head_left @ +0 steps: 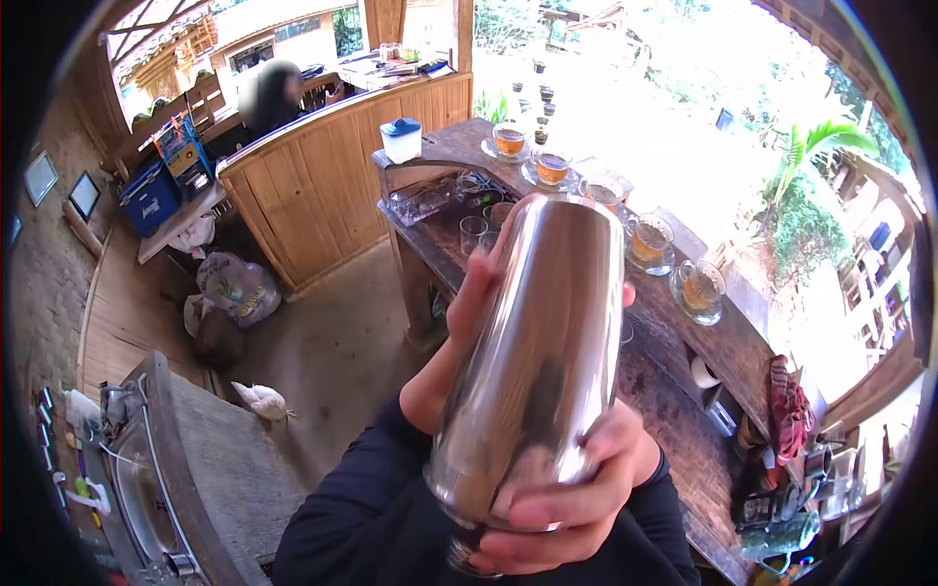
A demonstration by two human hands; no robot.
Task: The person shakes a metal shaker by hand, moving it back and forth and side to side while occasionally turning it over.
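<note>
Left hand (469, 305) and right hand (598, 500) grip 1 metal shaker (547, 342); beyond stand 5 glass cups (701, 290), seemingly all filled.

A dark top (430, 557) with long sleeves (337, 508), probably navy or black, leaves the wrists (424, 395) bare.

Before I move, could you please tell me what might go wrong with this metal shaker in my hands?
The shaker looks smooth and shiny, so it could slip from your left hand or right hand. A wide swing might knock the filled glass cups on the wooden counter. The white bird on the floor could get underfoot if you step that way.
</note>
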